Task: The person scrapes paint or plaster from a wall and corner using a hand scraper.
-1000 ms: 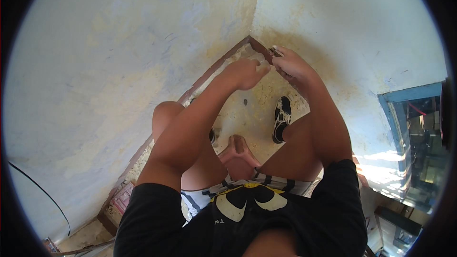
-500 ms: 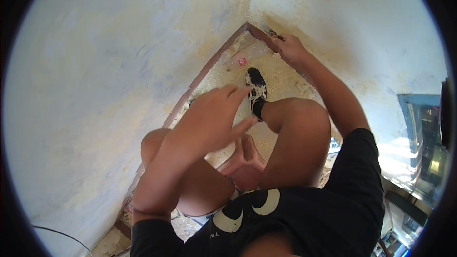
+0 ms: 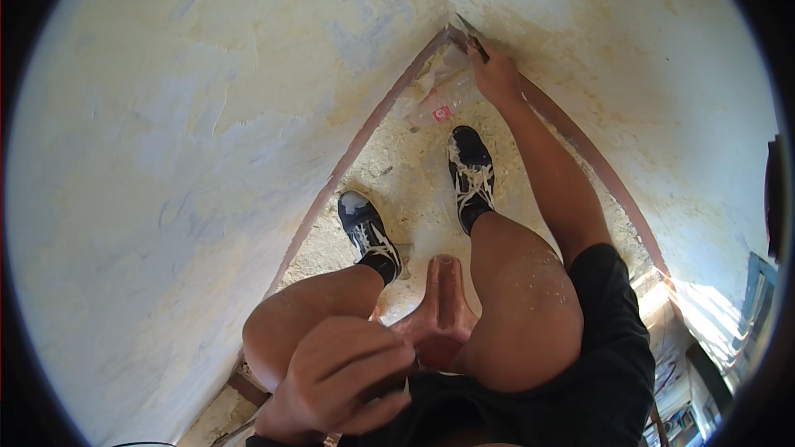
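Yellowed, patchy paint covers the left wall [image 3: 166, 157], and a brown skirting strip [image 3: 344, 165] runs along its foot toward the corner. My left hand [image 3: 352, 377] is over my lap, fingers loosely curled; I cannot tell whether they hold anything. Ahead of it, my left shoe [image 3: 363, 223], black and pale-laced, rests on the blotched floor [image 3: 418, 199]. A pinkish stool [image 3: 443, 314] stands between my legs. Beyond, near the corner, lies clear plastic [image 3: 441, 105] with a red mark. My right shoe [image 3: 472, 167] is just short of it. The scraper [image 3: 474, 41] is at the corner, its blade low by the right wall [image 3: 646, 74]; contact is unclear. My right hand [image 3: 497, 77] is closed around its dark handle, arm outstretched.
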Motion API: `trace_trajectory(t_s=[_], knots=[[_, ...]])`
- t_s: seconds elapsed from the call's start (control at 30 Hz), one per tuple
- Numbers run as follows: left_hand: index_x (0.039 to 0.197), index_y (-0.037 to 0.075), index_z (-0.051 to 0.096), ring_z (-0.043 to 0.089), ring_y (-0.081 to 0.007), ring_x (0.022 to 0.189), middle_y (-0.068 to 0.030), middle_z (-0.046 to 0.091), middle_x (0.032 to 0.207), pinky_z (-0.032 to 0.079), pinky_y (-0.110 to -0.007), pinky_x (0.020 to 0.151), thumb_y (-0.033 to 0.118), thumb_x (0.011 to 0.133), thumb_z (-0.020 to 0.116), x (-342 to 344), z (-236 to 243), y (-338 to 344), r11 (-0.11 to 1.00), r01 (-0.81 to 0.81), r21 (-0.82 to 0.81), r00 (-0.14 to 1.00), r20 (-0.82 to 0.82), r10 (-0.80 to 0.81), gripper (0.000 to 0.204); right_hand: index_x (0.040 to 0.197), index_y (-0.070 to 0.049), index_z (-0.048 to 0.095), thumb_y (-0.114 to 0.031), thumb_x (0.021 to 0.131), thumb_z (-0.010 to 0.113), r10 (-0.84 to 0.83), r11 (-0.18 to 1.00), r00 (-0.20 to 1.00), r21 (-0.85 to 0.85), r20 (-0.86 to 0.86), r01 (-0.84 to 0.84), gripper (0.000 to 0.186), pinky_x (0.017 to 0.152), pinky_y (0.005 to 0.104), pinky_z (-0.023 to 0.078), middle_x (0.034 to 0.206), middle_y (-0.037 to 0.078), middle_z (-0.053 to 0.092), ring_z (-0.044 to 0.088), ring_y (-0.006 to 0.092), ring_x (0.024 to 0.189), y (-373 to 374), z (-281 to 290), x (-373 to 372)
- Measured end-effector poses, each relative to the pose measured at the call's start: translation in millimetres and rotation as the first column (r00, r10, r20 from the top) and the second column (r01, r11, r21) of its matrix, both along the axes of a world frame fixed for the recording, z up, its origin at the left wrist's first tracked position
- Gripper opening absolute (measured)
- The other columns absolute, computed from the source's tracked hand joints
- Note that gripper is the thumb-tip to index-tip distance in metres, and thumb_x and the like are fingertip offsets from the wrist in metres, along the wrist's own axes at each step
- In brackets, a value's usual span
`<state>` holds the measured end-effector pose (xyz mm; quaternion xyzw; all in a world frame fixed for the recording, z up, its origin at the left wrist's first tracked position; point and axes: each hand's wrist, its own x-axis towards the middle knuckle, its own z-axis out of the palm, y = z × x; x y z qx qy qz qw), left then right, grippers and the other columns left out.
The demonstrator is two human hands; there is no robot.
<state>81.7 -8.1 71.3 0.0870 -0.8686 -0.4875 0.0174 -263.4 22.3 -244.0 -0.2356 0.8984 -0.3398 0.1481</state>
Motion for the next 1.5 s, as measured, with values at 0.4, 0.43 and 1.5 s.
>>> trace_trajectory(t_s=[0.4, 0.43, 1.5], knots=[[0.103, -0.008, 0.061, 0.06, -0.0348, 0.082, -0.0223, 0.06, 0.096, 0.049, -0.042, 0.073, 0.016, 0.078, 0.069, -8, 2, -8, 0.999, 0.029, 0.022, 0.999, -0.034, -0.028, 0.036, 0.121, -0.005, 0.059, -0.024, 0.088, 0.059, -0.14, 0.89, 0.99, -0.438, 0.0, 0.126, 0.037, 0.081, 0.0342, 0.047, 0.1, 0.019, 0.067, 0.065, 0.0287, 0.09, -4, -15, 17], [0.103, -0.009, 0.06, 0.06, -0.035, 0.082, -0.0226, 0.059, 0.096, 0.049, -0.042, 0.073, 0.015, 0.078, 0.069, -5, 2, -9, 0.999, 0.025, 0.033, 0.999, -0.047, -0.023, 0.036, 0.124, -0.006, 0.057, -0.024, 0.089, 0.058, -0.124, 0.921, 0.992, -0.369, 0.025, 0.124, 0.039, 0.077, 0.0321, 0.048, 0.095, 0.015, 0.067, 0.064, 0.0238, 0.083, -11, -13, 23], [0.107, -0.005, 0.06, 0.058, -0.035, 0.093, -0.0219, 0.058, 0.105, 0.048, -0.04, 0.08, 0.021, 0.079, 0.071, 9, 10, -9, 0.999, -0.036, 0.0, 0.988, 0.151, 0.035, 0.04, 0.139, -0.009, 0.043, -0.019, 0.097, 0.05, 0.136, 0.658, 0.723, -0.608, 0.677, 0.445, 0.043, 0.048, 0.022, 0.041, 0.071, -0.002, 0.048, 0.044, 0.005, 0.055, -30, 25, 46]])
